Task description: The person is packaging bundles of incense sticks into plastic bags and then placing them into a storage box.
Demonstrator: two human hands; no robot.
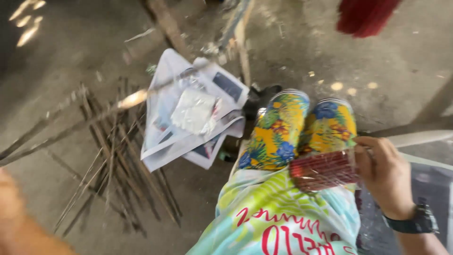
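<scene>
So the right hand [382,172] has a clear plastic packet of thin red sticks [325,169] pinched at its end, held flat over the lap, right above the knees in the bright floral trousers [288,130]. Fingers are curled in tight on the packet's edge, thumb on top, so it's a proper clamp, not a loose touch. There's a dark wristwatch [415,221] on that arm.

The left arm [19,222] is just an orange blur in the bottom left corner. Can't tell what its fingers are doing or whether they hold anything, the hand itself isn't really showing.

How far along, going by what's lying around: I'd say somewhere in the middle. A loose pile of thin bare sticks [118,160] sits on the concrete floor [61,61] to the left, well apart from the packet, and they look unbundled. Next to them is a spread of newspaper [165,137] with a small clear bag of something white [193,111] on top. So 1 packet is filled and in hand, and plenty of loose sticks are left on the ground. Another red bundle [365,14] hangs at the top edge, too blurry to say more.
</scene>
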